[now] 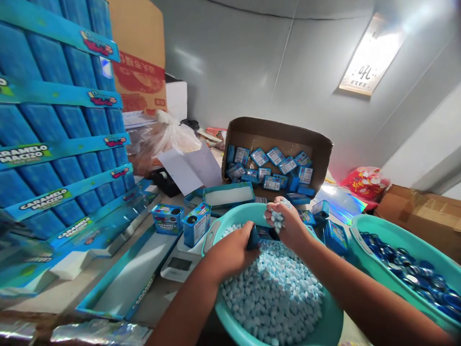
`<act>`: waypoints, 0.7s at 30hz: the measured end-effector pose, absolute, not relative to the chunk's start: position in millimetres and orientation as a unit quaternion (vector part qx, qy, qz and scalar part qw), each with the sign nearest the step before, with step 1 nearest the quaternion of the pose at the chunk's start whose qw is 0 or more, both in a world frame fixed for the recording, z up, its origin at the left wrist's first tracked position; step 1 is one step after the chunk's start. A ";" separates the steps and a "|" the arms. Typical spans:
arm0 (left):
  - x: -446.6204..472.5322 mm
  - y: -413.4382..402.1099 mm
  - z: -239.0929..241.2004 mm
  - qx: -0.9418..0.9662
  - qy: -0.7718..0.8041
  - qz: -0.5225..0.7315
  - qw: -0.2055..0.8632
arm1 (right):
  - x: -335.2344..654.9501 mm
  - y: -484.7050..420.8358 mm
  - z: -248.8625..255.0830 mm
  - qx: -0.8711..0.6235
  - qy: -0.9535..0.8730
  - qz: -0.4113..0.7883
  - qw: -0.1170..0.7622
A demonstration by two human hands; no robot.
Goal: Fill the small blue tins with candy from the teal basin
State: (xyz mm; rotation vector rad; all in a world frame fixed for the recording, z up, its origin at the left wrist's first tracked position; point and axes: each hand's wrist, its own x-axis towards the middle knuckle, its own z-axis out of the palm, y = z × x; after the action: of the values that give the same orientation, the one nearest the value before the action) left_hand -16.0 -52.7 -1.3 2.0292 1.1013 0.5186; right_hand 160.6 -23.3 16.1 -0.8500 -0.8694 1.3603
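One tin [267, 233] held in the left hand's [236, 250] grip, above a teal basin [333, 315] of pale-blue pellets [270, 295] near the table's [50, 302] front edge, right hand [288, 223] clenched around pellets, two upright tins [197, 226] leftward, one open carton [255, 132] farther back, grey wall [230, 62], one sign [369, 60].

White glare (upper right) on wall [266, 67]

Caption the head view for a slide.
Over a basin of pale blue candies, the left hand holds a blue tin while the right hand clutches a fistful.
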 end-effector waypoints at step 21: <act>-15.4 -49.2 -8.8 0.779 0.459 0.177 0.388 | 164.1 -25.6 4.9 -0.345 -0.418 0.568 0.619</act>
State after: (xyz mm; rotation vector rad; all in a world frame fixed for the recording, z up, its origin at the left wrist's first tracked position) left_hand -15.4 -49.2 -8.8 1.9814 1.1686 0.4490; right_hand 164.1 -25.6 4.9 -0.7946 -0.9619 1.3055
